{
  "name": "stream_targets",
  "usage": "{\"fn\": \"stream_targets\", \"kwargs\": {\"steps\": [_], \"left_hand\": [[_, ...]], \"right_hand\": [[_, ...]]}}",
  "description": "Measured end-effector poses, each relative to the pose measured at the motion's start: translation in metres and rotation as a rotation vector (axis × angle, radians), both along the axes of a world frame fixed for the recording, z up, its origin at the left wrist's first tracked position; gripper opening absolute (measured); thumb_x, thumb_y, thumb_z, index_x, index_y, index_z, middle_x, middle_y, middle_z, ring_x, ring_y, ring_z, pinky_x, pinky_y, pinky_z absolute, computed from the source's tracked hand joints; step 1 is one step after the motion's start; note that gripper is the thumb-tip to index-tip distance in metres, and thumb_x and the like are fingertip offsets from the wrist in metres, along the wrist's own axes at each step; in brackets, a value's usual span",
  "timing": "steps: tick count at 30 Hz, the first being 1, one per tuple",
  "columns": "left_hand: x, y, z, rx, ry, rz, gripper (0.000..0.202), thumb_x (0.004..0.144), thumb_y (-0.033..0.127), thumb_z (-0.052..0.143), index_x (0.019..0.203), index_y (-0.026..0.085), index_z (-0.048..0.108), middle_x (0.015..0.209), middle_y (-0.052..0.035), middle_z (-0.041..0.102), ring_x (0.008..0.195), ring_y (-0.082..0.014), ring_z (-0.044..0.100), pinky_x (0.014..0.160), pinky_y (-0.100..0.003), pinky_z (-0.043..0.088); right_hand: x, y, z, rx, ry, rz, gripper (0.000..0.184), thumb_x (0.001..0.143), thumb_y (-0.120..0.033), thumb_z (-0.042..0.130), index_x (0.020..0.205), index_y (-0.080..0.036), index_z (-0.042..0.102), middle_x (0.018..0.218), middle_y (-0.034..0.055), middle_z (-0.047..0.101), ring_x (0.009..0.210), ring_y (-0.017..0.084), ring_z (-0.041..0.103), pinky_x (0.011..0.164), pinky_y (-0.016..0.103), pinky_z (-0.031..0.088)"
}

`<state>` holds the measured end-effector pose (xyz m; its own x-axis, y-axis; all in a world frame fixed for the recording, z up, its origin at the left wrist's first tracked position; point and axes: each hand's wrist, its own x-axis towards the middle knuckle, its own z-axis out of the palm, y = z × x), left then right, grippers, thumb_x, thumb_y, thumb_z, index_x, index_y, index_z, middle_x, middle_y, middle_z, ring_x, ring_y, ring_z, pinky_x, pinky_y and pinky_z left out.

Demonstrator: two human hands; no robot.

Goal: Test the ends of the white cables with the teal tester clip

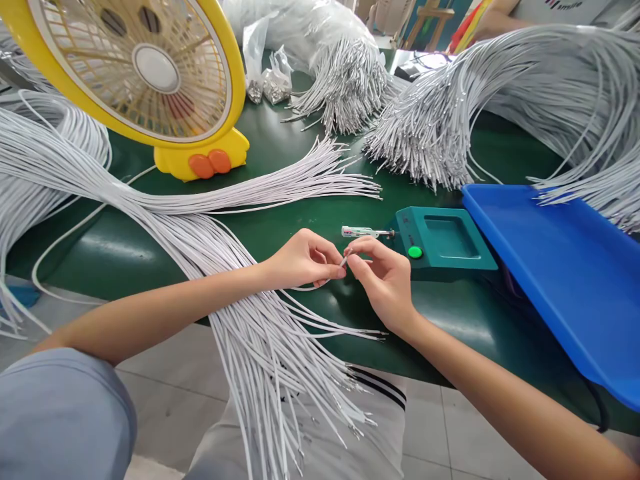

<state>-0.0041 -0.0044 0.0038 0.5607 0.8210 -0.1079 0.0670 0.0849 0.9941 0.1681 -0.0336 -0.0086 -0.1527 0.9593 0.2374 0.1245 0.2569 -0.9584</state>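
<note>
My left hand (303,259) and my right hand (383,275) meet over the green table (300,220), both pinching the tip of one thin white wire (344,261). The wire loops back under my left hand. A big bundle of white wires (240,313) runs under my left forearm and hangs off the table's front edge over my lap. Just beyond my right hand stands a small teal device (440,237) with a green button (415,252) and a thin probe (365,232) sticking out to its left.
A yellow desk fan (150,73) stands at the back left. More white wire bundles (440,127) pile up at the back and right. A blue tray (555,267) lies tilted at the right. Small clear bags (273,80) sit behind the fan.
</note>
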Motion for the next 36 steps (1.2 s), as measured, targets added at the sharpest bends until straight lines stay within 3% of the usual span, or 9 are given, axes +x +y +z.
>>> {"fn": "stream_targets", "kwargs": {"steps": [3,8,13,22,29,36], "left_hand": [[0.0001,-0.0006,-0.0012,0.017,0.017,0.012,0.016,0.068,0.022,0.074,0.067,0.008,0.068,0.049,0.0015,0.054,0.044,-0.0070,0.050,0.043,-0.018,0.043],[0.0009,-0.0013,-0.0024,0.036,0.015,0.044,0.015,0.068,0.021,0.074,0.068,0.007,0.069,0.050,0.0006,0.056,0.045,-0.0068,0.051,0.043,-0.018,0.043],[0.0012,-0.0018,-0.0010,0.003,-0.051,0.034,0.010,0.068,0.016,0.074,0.068,0.007,0.070,0.052,-0.0001,0.060,0.046,-0.0060,0.051,0.045,-0.017,0.045],[0.0011,-0.0014,-0.0010,-0.036,-0.049,0.017,0.011,0.067,0.017,0.074,0.071,0.006,0.073,0.050,-0.0012,0.058,0.046,-0.0065,0.051,0.046,-0.018,0.046],[0.0013,0.0007,-0.0019,-0.038,-0.052,0.038,0.013,0.067,0.018,0.075,0.070,0.006,0.072,0.053,-0.0028,0.062,0.046,-0.0069,0.053,0.046,-0.018,0.049],[0.0004,0.0015,0.0002,-0.033,-0.046,0.038,0.018,0.068,0.023,0.076,0.067,0.006,0.070,0.053,-0.0027,0.061,0.046,-0.0069,0.053,0.045,-0.017,0.048]], "right_hand": [[-0.0002,0.0004,0.0032,-0.039,0.013,-0.018,0.014,0.083,-0.026,0.061,0.072,-0.018,0.061,0.073,0.0012,0.060,0.068,0.012,0.056,0.055,0.023,0.045],[0.0002,0.0016,0.0070,-0.143,0.094,-0.004,0.016,0.081,-0.028,0.064,0.070,-0.017,0.062,0.068,-0.0002,0.060,0.054,0.009,0.053,0.050,0.023,0.045],[0.0017,0.0036,0.0044,-0.288,0.246,0.077,0.017,0.079,-0.032,0.068,0.072,-0.017,0.063,0.068,0.0005,0.064,0.059,0.011,0.061,0.057,0.025,0.053],[0.0030,0.0037,0.0108,-0.420,0.267,0.089,0.017,0.072,-0.031,0.070,0.068,-0.016,0.062,0.066,0.0008,0.062,0.059,0.011,0.059,0.057,0.025,0.053],[0.0040,0.0057,0.0055,-0.351,0.302,0.085,0.011,0.070,-0.017,0.053,0.059,-0.017,0.053,0.063,-0.0005,0.056,0.060,0.011,0.055,0.056,0.025,0.051],[0.0034,0.0043,0.0056,-0.200,0.137,0.002,0.010,0.079,-0.028,0.062,0.081,-0.019,0.066,0.078,0.0018,0.062,0.070,0.013,0.058,0.059,0.025,0.052]]}}
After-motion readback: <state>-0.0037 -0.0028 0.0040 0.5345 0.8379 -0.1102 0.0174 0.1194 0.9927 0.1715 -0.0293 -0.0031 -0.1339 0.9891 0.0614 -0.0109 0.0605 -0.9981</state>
